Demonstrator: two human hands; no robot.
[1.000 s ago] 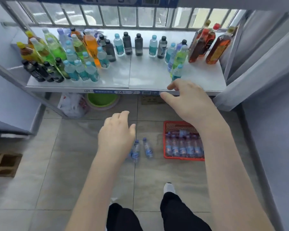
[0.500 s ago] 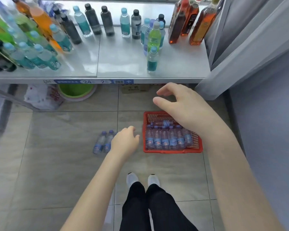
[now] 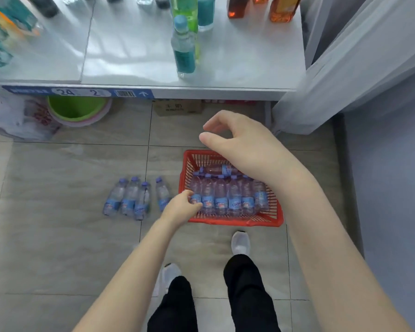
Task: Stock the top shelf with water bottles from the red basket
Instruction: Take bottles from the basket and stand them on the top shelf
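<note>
Red basket (image 3: 233, 220), loose bottles (image 3: 132, 200) on floor (image 3: 58, 236)

Small shop, drinks shelf (image 3: 225, 75) w/ barcode price label (image 3: 82, 92), restock basket (image 3: 237, 220)

left hand (image 3: 181, 207): arm reaching toward 1 o'clock, fingers curled, grip possibly closing | right hand (image 3: 240, 142): raised at 12 o'clock, fingers loosely curved, empty
</note>
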